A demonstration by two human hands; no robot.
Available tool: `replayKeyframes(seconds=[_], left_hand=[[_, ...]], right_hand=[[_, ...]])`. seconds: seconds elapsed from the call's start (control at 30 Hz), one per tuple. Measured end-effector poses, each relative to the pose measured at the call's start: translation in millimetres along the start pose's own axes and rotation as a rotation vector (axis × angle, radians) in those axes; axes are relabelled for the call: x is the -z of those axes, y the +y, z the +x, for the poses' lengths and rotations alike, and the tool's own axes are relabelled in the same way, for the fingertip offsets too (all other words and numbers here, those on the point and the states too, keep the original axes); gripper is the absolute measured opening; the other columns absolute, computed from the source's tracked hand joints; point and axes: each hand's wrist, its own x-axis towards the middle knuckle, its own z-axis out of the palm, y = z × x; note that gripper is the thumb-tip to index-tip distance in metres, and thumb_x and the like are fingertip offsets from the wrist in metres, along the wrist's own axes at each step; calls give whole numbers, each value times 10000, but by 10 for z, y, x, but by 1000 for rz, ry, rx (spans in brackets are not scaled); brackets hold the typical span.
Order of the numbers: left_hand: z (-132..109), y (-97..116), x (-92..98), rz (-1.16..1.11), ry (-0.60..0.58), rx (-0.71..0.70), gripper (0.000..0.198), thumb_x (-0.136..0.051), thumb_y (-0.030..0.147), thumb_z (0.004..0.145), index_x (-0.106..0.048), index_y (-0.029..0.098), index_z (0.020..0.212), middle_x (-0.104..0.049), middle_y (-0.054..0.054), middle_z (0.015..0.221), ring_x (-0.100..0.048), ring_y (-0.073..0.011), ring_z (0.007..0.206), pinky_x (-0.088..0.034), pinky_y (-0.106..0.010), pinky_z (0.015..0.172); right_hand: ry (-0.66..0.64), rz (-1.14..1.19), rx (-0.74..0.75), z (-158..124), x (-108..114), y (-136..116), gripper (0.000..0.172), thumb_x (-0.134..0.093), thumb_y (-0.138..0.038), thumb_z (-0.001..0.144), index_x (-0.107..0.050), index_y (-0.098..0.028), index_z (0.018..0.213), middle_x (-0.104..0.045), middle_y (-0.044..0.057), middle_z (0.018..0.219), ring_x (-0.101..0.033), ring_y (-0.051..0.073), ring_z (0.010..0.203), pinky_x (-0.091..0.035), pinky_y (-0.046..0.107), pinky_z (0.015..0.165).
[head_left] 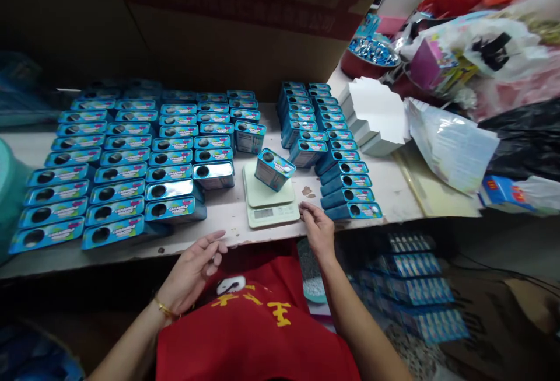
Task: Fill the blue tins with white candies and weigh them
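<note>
A small blue tin with a round hole in its top stands on the pale green scale near the table's front edge. My right hand rests at the table edge just right of the scale's display, fingers curled loosely and pinched together; what they hold, if anything, I cannot make out. My left hand hovers below the table edge, fingers stretched and slightly apart, holding nothing. Rows of the same blue tins fill the table to the left, and more tins stand right of the scale.
A stack of white flat cartons and a clear bag of papers lie at the right. A bowl of wrapped sweets sits further back. A brown cardboard wall stands behind. More blue boxes are stacked under the table.
</note>
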Motion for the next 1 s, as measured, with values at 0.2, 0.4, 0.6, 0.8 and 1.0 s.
replayKeyframes(seconds=[0.2,0.4,0.6,0.8,1.0], left_hand=[[350,72,-168,452,-143,-32,466,-500,364,772,-457,127,1171,-502,26,605,-355,-58,456,-277,-192,418],[398,14,-329,550,-232,-47,250,-498,363,763,-584,131,798,-427,44,490,-304,-56,424,-239,-190,415],[198,-111,-238,262,-165,50,278,-593,264,708,-600,142,958,-507,11,589,-365,-64,466,-259,-173,417],[78,-31,-222,58,-44,21,336,-603,204,706,-569,144,1035,-546,-11,710,-404,-38,492,-292,-140,399],[-87,163,-299,-102,-48,24,202,-582,146,724,-597,121,924,-560,-41,786,-500,-60,616,-413,-144,504]], right_hand=[[-88,-189,127,-73,-13,-101,290,-443,-254,805,-595,-175,1038,-605,73,1050,-546,170,981,-403,340,905],[-60,-235,144,-257,-60,-149,315,-397,-213,820,-579,-173,1074,-584,84,1064,-519,170,1013,-385,335,918],[-56,-187,78,-593,-18,-133,307,-411,-199,814,-572,-199,1076,-582,78,1043,-539,169,962,-429,336,860],[17,-285,309,-429,133,-463,304,-439,-208,813,-554,-207,1094,-547,79,1083,-500,188,1016,-414,364,880],[2,-520,646,11,78,-1134,189,-496,-248,801,-618,-201,937,-562,59,915,-488,192,879,-396,349,795]])
